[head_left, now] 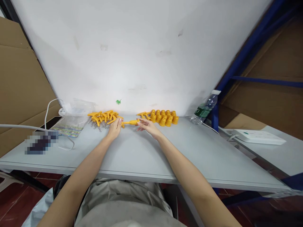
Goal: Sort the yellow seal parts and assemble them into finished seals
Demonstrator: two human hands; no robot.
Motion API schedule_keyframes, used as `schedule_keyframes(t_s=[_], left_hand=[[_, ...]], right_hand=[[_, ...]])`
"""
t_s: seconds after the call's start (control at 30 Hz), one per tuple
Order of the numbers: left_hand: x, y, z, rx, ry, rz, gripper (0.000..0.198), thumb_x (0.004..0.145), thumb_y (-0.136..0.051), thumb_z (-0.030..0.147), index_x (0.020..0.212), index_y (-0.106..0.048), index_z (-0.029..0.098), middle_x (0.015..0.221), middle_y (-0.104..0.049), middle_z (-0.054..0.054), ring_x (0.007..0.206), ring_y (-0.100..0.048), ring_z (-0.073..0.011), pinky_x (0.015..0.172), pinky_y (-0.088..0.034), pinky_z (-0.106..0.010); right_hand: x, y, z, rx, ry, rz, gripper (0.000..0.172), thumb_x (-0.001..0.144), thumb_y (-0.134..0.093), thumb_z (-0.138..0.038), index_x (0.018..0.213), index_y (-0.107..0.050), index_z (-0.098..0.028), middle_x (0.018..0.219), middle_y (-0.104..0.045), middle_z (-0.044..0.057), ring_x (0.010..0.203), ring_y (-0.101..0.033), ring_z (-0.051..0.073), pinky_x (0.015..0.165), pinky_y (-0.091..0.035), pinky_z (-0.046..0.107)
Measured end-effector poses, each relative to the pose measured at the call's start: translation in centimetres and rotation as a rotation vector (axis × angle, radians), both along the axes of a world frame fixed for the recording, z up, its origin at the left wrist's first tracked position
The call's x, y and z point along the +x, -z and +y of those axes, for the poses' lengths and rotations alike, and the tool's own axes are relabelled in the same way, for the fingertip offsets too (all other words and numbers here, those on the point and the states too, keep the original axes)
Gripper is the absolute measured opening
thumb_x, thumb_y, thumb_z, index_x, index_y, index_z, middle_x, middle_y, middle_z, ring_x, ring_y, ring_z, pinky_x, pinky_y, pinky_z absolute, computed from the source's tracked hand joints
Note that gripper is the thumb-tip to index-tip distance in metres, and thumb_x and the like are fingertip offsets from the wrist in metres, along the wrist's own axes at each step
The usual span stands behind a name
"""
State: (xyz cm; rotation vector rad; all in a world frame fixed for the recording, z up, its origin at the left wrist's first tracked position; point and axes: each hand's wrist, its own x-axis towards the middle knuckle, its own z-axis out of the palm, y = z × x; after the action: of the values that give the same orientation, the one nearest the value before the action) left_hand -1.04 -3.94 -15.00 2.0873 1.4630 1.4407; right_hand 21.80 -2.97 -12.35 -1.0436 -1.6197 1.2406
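Note:
Both my arms reach across the grey table (142, 157) to its far edge by the white wall. My left hand (115, 127) and my right hand (146, 125) each pinch one end of a thin yellow plastic piece (130, 122) held level between them just above the table. Left of my left hand lies a heap of yellow T-shaped parts with metal pins (103, 118). Behind my right hand stands a cluster of yellow cup-shaped parts (163, 117).
A clear plastic box (73, 121) with a white cable sits at the far left beside a dark device (41, 142). A water bottle (205, 107) stands at the far right by a blue rack post. A white power strip (257, 136) lies on the neighbouring table. Cardboard lines both sides.

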Motion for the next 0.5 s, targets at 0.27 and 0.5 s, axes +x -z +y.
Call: schedule_keyframes(t_s=[0.27, 0.5], left_hand=[[0.10, -0.55, -0.69, -0.109, -0.003, 0.079, 0.028, 0.095, -0.042, 0.042, 0.103, -0.057, 0.021, 0.073, -0.061, 0.001, 0.065, -0.055, -0.0152, 0.069, -0.043, -0.027], [0.10, -0.54, -0.69, -0.083, -0.002, 0.087, 0.025, 0.092, -0.047, 0.041, 0.103, -0.057, 0.021, 0.085, -0.064, -0.001, 0.070, -0.056, -0.0149, 0.073, -0.044, -0.028]], right_hand=[[0.05, 0.16, 0.18, -0.006, 0.016, -0.004, 0.050, 0.083, -0.070, -0.044, 0.127, -0.064, -0.020, 0.101, -0.073, 0.010, 0.073, -0.071, 0.017, 0.071, -0.058, 0.030], [-0.06, -0.06, -0.02, -0.054, 0.024, 0.021, 0.044, 0.085, -0.069, -0.040, 0.123, -0.065, -0.018, 0.097, -0.074, 0.009, 0.071, -0.070, 0.017, 0.071, -0.056, 0.030]])
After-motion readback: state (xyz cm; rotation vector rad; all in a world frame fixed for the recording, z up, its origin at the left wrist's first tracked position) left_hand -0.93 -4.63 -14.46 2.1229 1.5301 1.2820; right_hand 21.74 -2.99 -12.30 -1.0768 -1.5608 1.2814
